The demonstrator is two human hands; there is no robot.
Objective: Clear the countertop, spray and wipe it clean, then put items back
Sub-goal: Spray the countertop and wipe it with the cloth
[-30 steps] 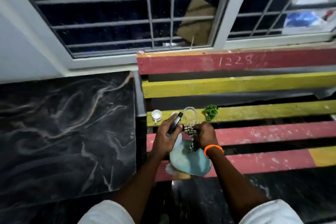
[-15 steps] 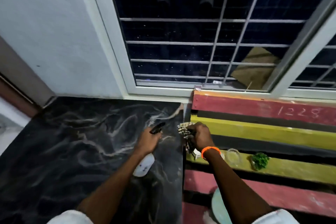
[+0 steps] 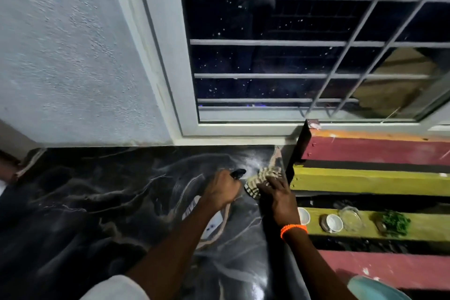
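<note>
Since half a second ago my right hand (image 3: 275,193) has crossed from the bench edge onto the counter (image 3: 97,202), and it now lies flat, fingers spread, pressing the checked cloth (image 3: 258,181) down on the dark marbled stone near the back right corner. Both hands have also drawn closer together. The cloth is bunched under my fingertips, its striped folds showing ahead of and to the left of the hand, and a pale misted patch sits on the stone just beyond it. An orange band (image 3: 293,229) circles that wrist.

My left hand (image 3: 220,189) is just beside the cloth, curled tight around the spray bottle (image 3: 214,223). The black nozzle pokes out past my knuckles toward the misted patch, and the white body shows below my palm and forearm; I cannot tell if a finger is on the trigger.

To the right, touching the counter's edge, stands the slatted bench (image 3: 377,180) in red and yellow. On its lower yellow slat, in a row, are a white cup (image 3: 304,216) partly hidden by my wrist, a second white cup (image 3: 334,223), a clear glass dish (image 3: 350,218) and a small green plant (image 3: 395,223). A teal plate (image 3: 375,288) shows at the bottom right corner. Behind everything are the textured wall (image 3: 60,56) and the barred window (image 3: 292,44), dark outside.
</note>
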